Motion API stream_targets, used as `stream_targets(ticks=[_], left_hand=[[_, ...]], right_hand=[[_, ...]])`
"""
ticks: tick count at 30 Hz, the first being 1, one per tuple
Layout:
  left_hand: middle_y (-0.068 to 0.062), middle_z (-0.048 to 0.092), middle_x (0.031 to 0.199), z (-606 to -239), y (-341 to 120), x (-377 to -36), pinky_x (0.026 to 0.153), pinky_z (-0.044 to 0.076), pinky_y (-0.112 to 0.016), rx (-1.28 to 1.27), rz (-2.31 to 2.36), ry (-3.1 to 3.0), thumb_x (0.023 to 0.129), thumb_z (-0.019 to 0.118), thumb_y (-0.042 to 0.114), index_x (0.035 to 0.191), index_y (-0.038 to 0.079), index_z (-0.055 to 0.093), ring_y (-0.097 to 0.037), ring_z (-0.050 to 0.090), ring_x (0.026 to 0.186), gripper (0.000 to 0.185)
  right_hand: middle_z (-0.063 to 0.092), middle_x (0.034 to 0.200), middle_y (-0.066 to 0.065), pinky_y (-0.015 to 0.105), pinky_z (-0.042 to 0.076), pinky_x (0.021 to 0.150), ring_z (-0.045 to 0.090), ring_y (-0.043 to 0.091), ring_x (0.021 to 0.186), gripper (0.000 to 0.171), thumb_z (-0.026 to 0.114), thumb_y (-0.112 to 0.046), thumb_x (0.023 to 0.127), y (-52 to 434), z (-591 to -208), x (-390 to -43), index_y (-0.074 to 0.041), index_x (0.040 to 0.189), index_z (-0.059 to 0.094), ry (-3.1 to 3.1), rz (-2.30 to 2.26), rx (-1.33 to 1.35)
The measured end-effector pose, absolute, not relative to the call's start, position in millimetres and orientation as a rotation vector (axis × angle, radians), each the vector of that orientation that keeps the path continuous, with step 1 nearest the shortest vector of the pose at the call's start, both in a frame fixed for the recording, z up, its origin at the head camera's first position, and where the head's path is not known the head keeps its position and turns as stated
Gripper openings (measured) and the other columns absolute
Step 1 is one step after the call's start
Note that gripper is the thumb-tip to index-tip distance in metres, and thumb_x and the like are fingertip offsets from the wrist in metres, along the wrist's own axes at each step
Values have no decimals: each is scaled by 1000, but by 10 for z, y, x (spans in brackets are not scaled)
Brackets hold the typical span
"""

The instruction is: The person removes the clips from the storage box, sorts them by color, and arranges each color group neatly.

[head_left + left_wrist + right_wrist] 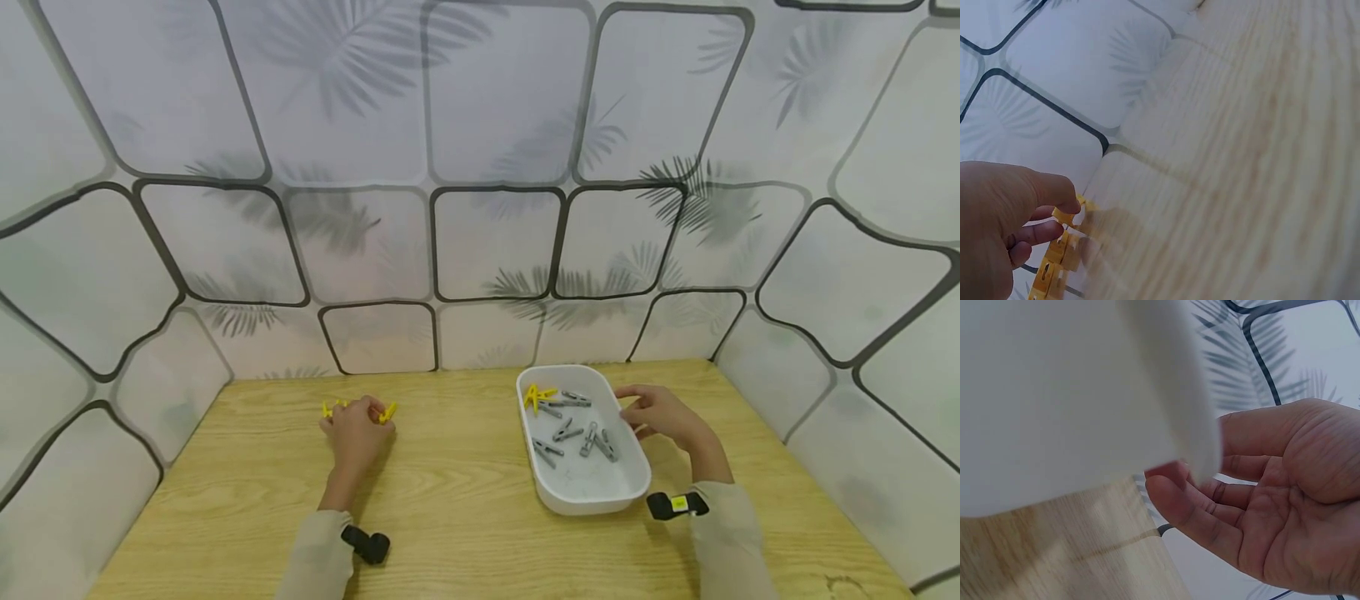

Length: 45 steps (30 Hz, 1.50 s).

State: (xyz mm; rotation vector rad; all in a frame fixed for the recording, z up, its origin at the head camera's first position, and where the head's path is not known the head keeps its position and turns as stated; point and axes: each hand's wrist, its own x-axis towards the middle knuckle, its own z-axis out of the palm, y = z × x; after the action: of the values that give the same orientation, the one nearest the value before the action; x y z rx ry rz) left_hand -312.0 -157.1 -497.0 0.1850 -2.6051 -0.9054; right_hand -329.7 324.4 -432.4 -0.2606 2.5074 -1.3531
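Note:
My left hand (pixel 358 437) is at the far left of the table, its fingertips on a yellow clothespin (pixel 1067 215) that they seem to pinch. More yellow clothespins (pixel 1047 275) stand in a row beside it, partly hidden behind the hand in the head view. On the right, my right hand (pixel 663 414) grips the right side of a white plastic tub (pixel 588 506), with fingertips (pixel 1169 494) curled under its edge. Inside the tub lie several grey clothespins (pixel 567 430) and a few yellow clothespins (pixel 536 397), bunched in its far left corner.
The wooden table (pixel 450 500) reaches back to a patterned wall covering (pixel 491 242) with leaf prints, which also rises at both sides. Black wrist cameras (pixel 366 544) are strapped over the beige sleeves (pixel 318 554). Bare wood lies between the left hand and the tub.

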Motion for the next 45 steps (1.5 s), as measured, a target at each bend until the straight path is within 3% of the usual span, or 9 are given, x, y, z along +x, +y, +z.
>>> stream_targets(ticks=[20, 30, 38, 45], left_hand=[[-10, 66, 81, -5001, -1560, -3161, 88, 28, -60, 167, -835, -2617, 81, 74, 11, 91, 7, 71, -37, 53, 90, 11], [-13, 66, 87, -4951, -1571, -3159, 91, 28, -61, 124, -856, -2626, 83, 78, 16, 98, 6, 72, -36, 52, 90, 19], [-17, 65, 102, -4861, -1532, -3177, 98, 29, -62, 19, -808, -2602, 84, 80, 21, 102, 6, 72, -42, 52, 102, 25], [-18, 62, 104, -4690, -1434, -3139, 100, 28, -62, -88, -887, -2504, 82, 81, 17, 107, 5, 69, -41, 50, 105, 30]], right_hand=[[70, 102, 20, 41, 61, 76, 69, 21, 89, 50, 60, -8, 99, 3247, -4332, -3282, 12, 143, 45, 2504, -1367, -250], [70, 103, 20, 41, 61, 77, 69, 20, 90, 51, 60, -8, 99, 3244, -4316, -3289, 13, 143, 45, 2504, -1362, -255], [70, 103, 21, 42, 61, 77, 69, 22, 90, 50, 59, -8, 100, 3245, -4307, -3283, 12, 143, 45, 2501, -1364, -272], [70, 103, 20, 42, 61, 77, 69, 21, 90, 50, 60, -9, 100, 3257, -4333, -3297, 11, 143, 46, 2501, -1363, -273]])
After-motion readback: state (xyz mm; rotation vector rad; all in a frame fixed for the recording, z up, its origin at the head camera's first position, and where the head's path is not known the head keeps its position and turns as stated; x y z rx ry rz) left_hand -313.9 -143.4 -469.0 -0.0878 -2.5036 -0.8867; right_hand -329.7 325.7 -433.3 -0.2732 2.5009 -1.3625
